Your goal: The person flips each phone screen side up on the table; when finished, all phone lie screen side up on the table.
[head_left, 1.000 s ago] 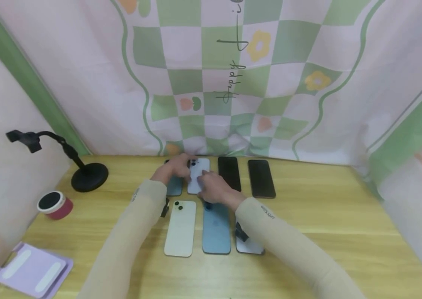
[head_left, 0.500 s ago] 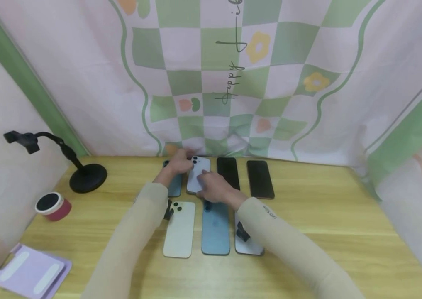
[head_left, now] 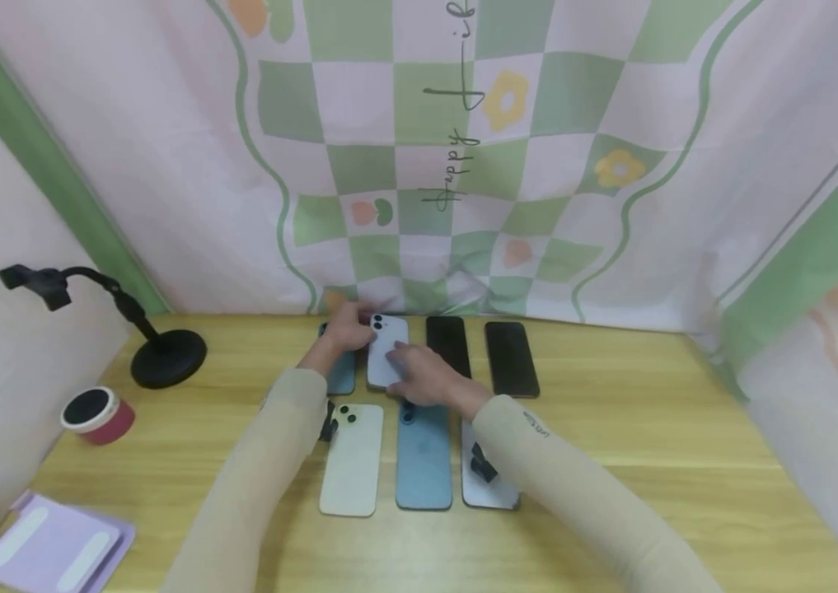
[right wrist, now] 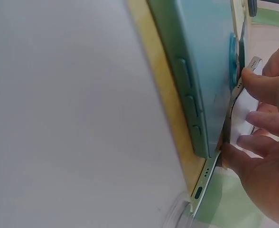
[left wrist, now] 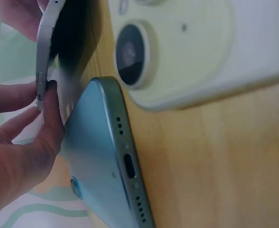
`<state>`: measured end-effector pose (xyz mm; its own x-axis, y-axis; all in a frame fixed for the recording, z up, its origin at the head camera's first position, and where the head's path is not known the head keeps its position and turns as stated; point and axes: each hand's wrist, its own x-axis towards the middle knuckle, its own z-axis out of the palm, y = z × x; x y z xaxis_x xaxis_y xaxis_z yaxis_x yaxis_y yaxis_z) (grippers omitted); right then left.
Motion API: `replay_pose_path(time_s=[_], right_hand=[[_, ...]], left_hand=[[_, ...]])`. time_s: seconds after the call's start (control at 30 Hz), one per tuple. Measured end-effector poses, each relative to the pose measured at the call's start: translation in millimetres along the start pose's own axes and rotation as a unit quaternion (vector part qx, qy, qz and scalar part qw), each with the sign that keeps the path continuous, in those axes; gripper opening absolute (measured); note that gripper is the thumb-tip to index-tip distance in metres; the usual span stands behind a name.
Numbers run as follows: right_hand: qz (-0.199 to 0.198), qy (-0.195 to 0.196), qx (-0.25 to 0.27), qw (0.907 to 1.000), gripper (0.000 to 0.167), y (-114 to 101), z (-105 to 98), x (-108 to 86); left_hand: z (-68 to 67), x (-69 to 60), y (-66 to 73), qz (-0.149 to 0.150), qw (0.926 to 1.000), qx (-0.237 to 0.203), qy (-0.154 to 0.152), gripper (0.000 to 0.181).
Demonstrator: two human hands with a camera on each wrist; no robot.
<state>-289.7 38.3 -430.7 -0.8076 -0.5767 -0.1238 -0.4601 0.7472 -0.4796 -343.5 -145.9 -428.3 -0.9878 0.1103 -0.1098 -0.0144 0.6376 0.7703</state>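
Note:
Both hands hold a pale lavender phone (head_left: 386,354) in the back row, its camera side up. My left hand (head_left: 349,328) pinches its far left edge between thumb and fingers. In the left wrist view the phone's edge (left wrist: 43,52) stands above the table, dark screen side underneath. My right hand (head_left: 426,375) holds its near right part, with thumb and fingers on the edges and back in the right wrist view. A teal phone (head_left: 345,375) lies partly under my left hand. Just nearer lies a blue phone (head_left: 423,461).
A cream phone (head_left: 352,461) and a pale phone (head_left: 491,492), partly under my right forearm, lie in the front row. Two phones lie dark side up, one (head_left: 448,342) beside the other (head_left: 512,360). At left are a black stand (head_left: 168,358), a round tub (head_left: 100,416) and a purple holder (head_left: 51,539).
The lavender phone has tilted slightly and come up a little from the table. My left fingers have shifted along its left edge; the right hand stays on it. The head view has moved slightly.

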Motion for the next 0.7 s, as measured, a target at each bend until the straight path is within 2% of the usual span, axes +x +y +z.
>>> replay_pose_path(time_s=[0.2, 0.43, 0.53, 0.6, 0.7], right_hand=[[-0.004, -0.003, -0.001, 1.0, 0.057, -0.2, 0.6, -0.9], [-0.007, 0.007, 0.009, 0.9999, 0.058, 1.4, -1.0, -0.8], [-0.006, 0.029, 0.033, 0.999, 0.058, 3.0, -4.5, -1.5], [0.001, 0.048, 0.063, 0.9968, 0.056, 2.9, -8.4, -2.9], [0.031, 0.071, 0.142, 0.9868, 0.053, 1.5, -14.8, -3.9]], left_hand=[[2.3, -1.2, -3.2, -0.022, 0.9995, -0.023, 0.004, 0.059], [1.5, -0.4, 1.4, -0.047, 0.9978, -0.046, 0.005, 0.059], [-2.4, -0.5, 7.4, -0.051, 0.998, -0.036, 0.008, 0.058], [-5.5, -0.1, 12.4, -0.051, 0.9986, -0.012, 0.01, 0.057], [-10.3, -0.1, 21.3, -0.049, 0.9978, 0.041, 0.015, 0.056]])
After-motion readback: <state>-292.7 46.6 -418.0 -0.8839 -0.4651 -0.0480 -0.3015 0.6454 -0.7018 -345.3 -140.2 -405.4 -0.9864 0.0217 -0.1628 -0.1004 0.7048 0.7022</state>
